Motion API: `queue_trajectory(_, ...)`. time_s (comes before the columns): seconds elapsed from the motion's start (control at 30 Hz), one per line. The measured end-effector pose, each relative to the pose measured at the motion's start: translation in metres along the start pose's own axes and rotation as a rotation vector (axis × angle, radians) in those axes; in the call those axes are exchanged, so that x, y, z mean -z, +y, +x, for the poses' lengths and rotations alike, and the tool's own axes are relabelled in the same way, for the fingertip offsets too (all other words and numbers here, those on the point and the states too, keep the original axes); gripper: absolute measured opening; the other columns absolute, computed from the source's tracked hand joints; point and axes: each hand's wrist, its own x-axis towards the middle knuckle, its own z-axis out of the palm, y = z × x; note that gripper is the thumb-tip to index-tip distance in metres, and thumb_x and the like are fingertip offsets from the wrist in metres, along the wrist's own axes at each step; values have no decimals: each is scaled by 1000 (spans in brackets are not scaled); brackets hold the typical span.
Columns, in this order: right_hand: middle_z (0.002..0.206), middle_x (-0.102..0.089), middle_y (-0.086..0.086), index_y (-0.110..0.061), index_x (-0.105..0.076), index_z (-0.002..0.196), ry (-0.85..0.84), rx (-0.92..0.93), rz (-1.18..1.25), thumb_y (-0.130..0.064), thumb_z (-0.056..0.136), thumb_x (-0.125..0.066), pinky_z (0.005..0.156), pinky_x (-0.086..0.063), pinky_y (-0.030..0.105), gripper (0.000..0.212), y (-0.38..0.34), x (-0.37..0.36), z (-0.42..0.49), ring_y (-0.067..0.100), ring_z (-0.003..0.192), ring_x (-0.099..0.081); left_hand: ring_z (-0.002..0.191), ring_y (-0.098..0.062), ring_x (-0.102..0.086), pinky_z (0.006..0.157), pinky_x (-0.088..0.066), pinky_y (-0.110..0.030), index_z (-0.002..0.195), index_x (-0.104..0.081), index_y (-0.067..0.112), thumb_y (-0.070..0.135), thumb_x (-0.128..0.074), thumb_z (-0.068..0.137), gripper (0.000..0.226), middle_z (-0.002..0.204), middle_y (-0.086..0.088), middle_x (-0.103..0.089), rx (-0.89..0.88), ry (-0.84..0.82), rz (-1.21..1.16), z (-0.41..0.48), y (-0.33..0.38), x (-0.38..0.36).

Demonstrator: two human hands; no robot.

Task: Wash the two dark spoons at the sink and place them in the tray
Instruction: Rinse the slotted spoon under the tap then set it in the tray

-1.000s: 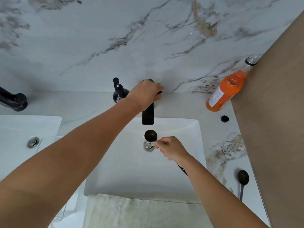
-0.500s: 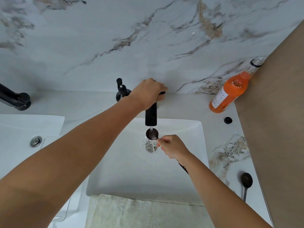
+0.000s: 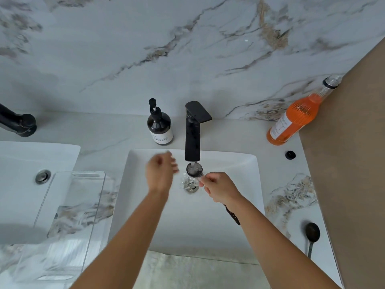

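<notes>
My right hand [image 3: 219, 189] grips a dark spoon [image 3: 194, 169] by its handle over the white sink [image 3: 229, 226]. The spoon's bowl sits right under the black tap [image 3: 192, 132], and water runs onto it. The handle's end pokes out below my wrist. My left hand [image 3: 160, 174] hovers over the basin just left of the tap, blurred, fingers loosely apart and holding nothing. A second dark spoon [image 3: 311, 234] lies on the counter at the right of the sink. A clear tray [image 3: 68, 215] stands on the counter to the left of the sink.
A dark soap dispenser [image 3: 160, 127] stands behind the sink, left of the tap. An orange bottle [image 3: 295, 119] leans at the back right beside a brown wall panel, with a black cap [image 3: 290, 154] near it. A second basin [image 3: 31, 174] and tap are at far left.
My left hand has let go of the tap lever and dropped down into the basin beside the spoon. Water now streams onto the spoon's bowl.
</notes>
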Motion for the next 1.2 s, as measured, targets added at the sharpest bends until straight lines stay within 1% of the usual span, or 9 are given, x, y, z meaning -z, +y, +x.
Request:
queue_trajectory(0.07, 41, -48, -12, -16, -64, 66, 5, -7, 16, -19, 96, -54, 38, -27, 17, 32, 1, -4, 1, 7, 36, -35, 76, -22, -63, 71, -58, -34, 99, -66, 3, 27, -60, 97, 24, 93, -12, -68, 268, -246, -55, -10, -26, -8)
queue_trajectory(0.17, 50, -52, -9, -14, -66, 72, 35, 0, -6, -20, 97, -53, 43, -31, 20, 28, 2, -10, 2, 10, 43, -40, 78, -23, -66, 75, -57, -30, 110, -68, -2, 10, -61, 96, 20, 97, -15, -69, 337, -405, -119, -12, -41, -23)
queue_trajectory(0.27, 58, -54, -1, -15, -63, 71, 93, 20, -38, -19, 97, -52, 49, -34, 24, 28, 6, -10, 3, 15, 51, -43, 77, -24, -66, 74, -56, -28, 109, -68, -4, -2, -58, 95, 18, 95, -18, -69, 323, -387, -113, -12, -42, -30)
queue_trajectory(0.53, 57, -55, -5, -14, -63, 66, 132, 84, -98, -19, 94, -55, 44, -34, 13, 30, 12, -18, 1, 11, 51, -43, 49, -19, -57, 54, -51, -26, 73, -66, 10, 22, -59, 98, 28, 58, -6, -64, 263, -234, -3, -9, -43, -39)
queue_trajectory(0.73, 56, -48, -3, -13, -52, 62, 108, 53, 22, -16, 97, -52, 49, -30, 24, 35, 13, -23, -1, 17, 52, -38, 66, -15, -69, 60, -43, -27, 94, -65, 3, 1, -43, 101, 23, 82, -8, -76, 479, -388, -409, -9, -36, -38)
queue_trajectory(0.87, 53, -46, -4, -18, -54, 60, 105, 28, 175, -16, 98, -53, 47, -28, 25, 38, 8, -31, -2, 18, 51, -36, 65, -17, -65, 59, -52, -29, 99, -65, 1, 9, -52, 100, 15, 82, -11, -72, 426, -290, -347, -12, -33, -42)
queue_trajectory(0.97, 45, -45, -8, -25, -53, 47, 97, -3, 261, -14, 98, -52, 41, -27, 22, 52, 5, -33, -2, 13, 44, -34, 55, -14, -68, 43, -47, -19, 89, -66, 2, 5, -52, 99, 17, 76, -11, -73, 336, -216, -242, -11, -33, -44)
queue_trajectory(1.1, 48, -48, -8, -21, -57, 58, 115, 0, 269, -15, 99, -51, 43, -29, 24, 43, 6, -33, -3, 12, 43, -36, 76, -18, -74, 54, -55, -26, 108, -59, -4, -2, -38, 100, 23, 104, -18, -70, 403, -366, -402, -10, -29, -42)
queue_trajectory(1.2, 52, -49, -4, -12, -56, 65, 100, 0, 269, -12, 100, -50, 45, -29, 25, 35, 5, -35, -4, 13, 45, -37, 72, -18, -75, 42, -50, -22, 107, -59, -4, -1, -41, 101, 19, 103, -19, -70, 417, -348, -408, -9, -28, -41)
